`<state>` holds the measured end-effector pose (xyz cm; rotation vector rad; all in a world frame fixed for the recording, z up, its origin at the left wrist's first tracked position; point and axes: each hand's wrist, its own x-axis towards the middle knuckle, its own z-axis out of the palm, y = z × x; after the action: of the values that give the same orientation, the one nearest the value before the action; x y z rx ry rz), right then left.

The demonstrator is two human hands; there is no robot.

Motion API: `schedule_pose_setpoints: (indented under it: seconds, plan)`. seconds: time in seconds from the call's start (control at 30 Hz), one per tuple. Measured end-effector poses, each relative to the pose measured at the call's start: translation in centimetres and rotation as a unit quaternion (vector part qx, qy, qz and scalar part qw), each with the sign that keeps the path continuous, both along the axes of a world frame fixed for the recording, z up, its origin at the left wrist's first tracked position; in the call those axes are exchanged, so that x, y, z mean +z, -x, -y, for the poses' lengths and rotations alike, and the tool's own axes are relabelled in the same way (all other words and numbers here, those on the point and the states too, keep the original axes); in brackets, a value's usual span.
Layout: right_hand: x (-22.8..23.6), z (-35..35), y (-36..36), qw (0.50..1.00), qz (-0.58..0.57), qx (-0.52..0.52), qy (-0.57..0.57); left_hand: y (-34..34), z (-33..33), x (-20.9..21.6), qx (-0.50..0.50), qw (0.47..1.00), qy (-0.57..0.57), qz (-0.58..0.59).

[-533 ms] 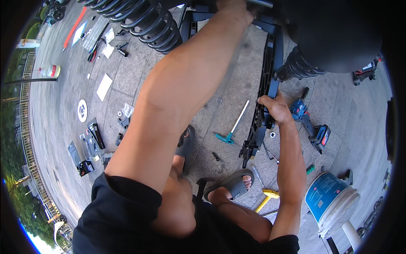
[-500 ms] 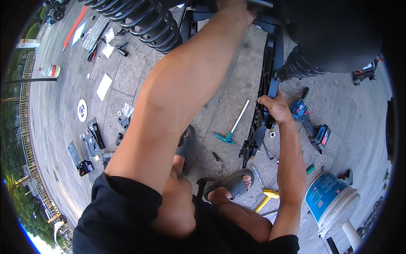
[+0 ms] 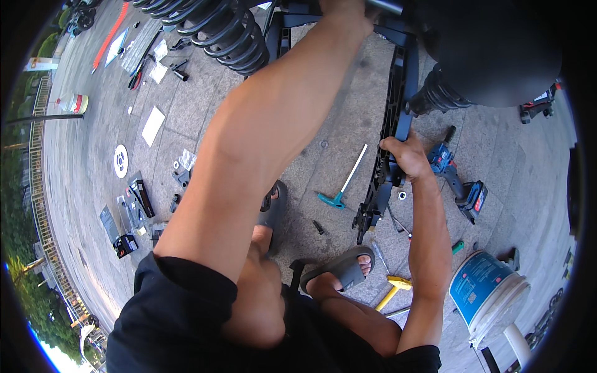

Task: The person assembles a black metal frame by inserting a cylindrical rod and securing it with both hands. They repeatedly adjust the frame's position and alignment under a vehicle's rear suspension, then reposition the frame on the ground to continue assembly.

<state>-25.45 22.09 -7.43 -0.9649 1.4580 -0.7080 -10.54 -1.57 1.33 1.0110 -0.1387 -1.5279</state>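
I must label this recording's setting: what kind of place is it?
Probably an outdoor paved yard used as an open-air repair spot: grey stone paving strewn with tools, a blue cordless power drill, a large black coil spring, and green trees beyond a fence.

This is an open-air repair spot on a paved plaza, not an indoor workshop. Stone paving slabs [image 3: 186,105] serve as the floor, strewn with tools: a T-handle wrench [image 3: 343,184], a cordless drill [image 3: 457,180], a yellow-headed hammer [image 3: 393,290] and a bucket [image 3: 488,295]. Black coil springs [image 3: 221,31] (heavy vehicle parts) hang above, with trees [image 3: 25,292] at the edge.
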Motion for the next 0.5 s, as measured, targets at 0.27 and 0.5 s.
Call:
schedule_pose_setpoints:
  seconds: [0.27, 0.5]
  plan:
    - [-0.7, -0.1, 0.1, 0.999, -0.036, 0.006, 0.005, 0.3, -5.3, -0.5, -0.158, 0.905, 0.092, 0.384]
    - [-0.3, -0.1, 0.0, 0.995, -0.086, 0.038, 0.013, -0.5, -6.6, 0.7, -0.217, 0.837, 0.138, 0.483]
